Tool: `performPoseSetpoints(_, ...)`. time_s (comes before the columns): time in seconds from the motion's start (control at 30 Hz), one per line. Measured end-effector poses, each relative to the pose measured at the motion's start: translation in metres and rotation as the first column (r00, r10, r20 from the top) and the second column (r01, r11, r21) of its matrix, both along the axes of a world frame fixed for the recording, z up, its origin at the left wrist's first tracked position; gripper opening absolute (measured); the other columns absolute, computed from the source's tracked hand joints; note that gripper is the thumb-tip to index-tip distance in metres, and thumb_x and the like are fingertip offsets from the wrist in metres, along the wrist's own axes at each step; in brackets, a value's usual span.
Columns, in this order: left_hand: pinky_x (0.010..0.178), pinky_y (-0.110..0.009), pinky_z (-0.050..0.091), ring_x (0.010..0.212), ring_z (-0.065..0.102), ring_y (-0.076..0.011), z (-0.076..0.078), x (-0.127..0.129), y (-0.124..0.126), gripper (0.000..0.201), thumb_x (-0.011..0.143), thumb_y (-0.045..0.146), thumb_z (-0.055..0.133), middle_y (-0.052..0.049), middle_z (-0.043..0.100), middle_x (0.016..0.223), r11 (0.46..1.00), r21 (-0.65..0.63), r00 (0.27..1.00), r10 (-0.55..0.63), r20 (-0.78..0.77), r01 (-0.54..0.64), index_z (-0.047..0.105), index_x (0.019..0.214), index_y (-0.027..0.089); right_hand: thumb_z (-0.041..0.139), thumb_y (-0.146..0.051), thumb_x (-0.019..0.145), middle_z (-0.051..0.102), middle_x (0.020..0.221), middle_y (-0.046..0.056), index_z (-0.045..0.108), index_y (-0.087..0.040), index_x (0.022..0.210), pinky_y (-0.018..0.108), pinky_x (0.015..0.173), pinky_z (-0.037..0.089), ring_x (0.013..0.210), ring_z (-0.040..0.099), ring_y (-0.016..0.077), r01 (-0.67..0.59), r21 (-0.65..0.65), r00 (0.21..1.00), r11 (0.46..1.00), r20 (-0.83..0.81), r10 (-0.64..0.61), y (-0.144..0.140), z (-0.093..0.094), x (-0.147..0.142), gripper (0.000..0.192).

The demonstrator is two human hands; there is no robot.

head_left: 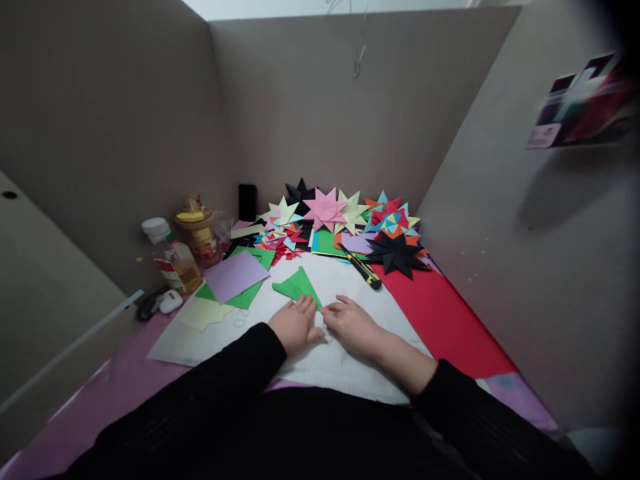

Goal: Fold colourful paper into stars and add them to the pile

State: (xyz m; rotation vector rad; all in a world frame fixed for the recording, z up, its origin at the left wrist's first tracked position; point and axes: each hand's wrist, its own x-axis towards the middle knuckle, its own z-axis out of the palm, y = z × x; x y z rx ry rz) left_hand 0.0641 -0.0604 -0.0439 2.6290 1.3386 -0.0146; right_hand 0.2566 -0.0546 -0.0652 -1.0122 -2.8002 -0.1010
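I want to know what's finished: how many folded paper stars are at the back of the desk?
6 that I can tell: black rear star, pale green-blue star, pink star, light green star, multicoloured star, black front star. The scraps may hide more.

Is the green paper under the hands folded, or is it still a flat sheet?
Folded. The green paper has a pointed, layered shape with visible creases, not a plain square. The left hand and right hand press on its near corner on the white sheet.

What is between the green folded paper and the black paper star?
In the head view, a yellow and black cutter knife lies on the white sheet between the green folded paper and the black paper star.
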Motion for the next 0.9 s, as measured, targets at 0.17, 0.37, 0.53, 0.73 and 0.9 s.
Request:
performPoseSetpoints(0.17,0.106,-0.049,0.028,0.137,0.025,-0.0330,-0.003,-0.039,0.024,0.059,0.091,0.038,0.036,-0.021,0.030,0.147,0.988,0.024,0.984,0.154,-0.088,-0.153,0.035,0.139,0.004,0.049,-0.013,0.083,0.069,0.099,0.014,0.060,-0.010,0.111,0.041,0.104,0.029,0.099,0.061,0.0209,0.019,0.003,1.000,1.000,0.015,-0.020,0.000,0.001,-0.001,0.030)
performPoseSetpoints(0.37,0.105,-0.049,0.029,0.134,0.031,-0.0374,0.001,-0.049,0.035,0.064,0.087,0.042,0.045,-0.028,0.035,0.142,0.956,0.161,0.948,0.273,-0.162,-0.247,0.042,0.133,-0.002,0.050,-0.012,0.083,0.068,0.102,0.011,0.062,-0.016,0.099,0.040,0.104,0.029,0.100,0.059,0.0192,0.001,-0.034,0.999,0.999,-0.040,-0.002,0.000,0.003,0.000,0.021)
performPoseSetpoints(0.53,0.109,-0.054,0.015,0.140,0.016,-0.0353,0.011,-0.020,0.019,0.057,0.090,0.034,0.041,-0.022,0.024,0.150,0.923,0.363,0.986,0.157,-0.048,-0.129,0.037,0.139,0.005,0.051,-0.012,0.083,0.067,0.104,0.008,0.062,-0.018,0.090,0.041,0.104,0.029,0.103,0.057,0.0194,0.002,-0.028,0.997,1.000,-0.079,-0.004,0.002,0.000,0.000,0.015)
performPoseSetpoints(0.73,0.108,-0.051,0.023,0.140,0.018,-0.0331,-0.013,-0.002,0.011,0.076,0.088,0.060,0.035,-0.017,0.022,0.152,0.987,0.073,0.990,-0.140,-0.001,0.140,0.027,0.143,0.009,0.051,-0.015,0.083,0.068,0.093,0.010,0.063,-0.015,0.099,0.039,0.101,0.030,0.094,0.057,0.0195,-0.010,0.045,0.994,0.999,-0.111,0.015,-0.002,-0.003,0.002,0.020)
performPoseSetpoints(0.9,0.107,-0.052,0.023,0.140,0.017,-0.0345,-0.018,-0.004,0.014,0.076,0.088,0.059,0.034,-0.019,0.021,0.151,0.989,0.052,0.990,-0.140,-0.002,0.140,0.025,0.143,0.009,0.053,-0.013,0.075,0.061,0.065,0.007,0.067,-0.014,0.088,0.037,0.091,0.035,0.075,0.053,0.0195,-0.002,0.099,0.995,0.995,-0.104,0.013,-0.003,-0.002,0.010,0.019)
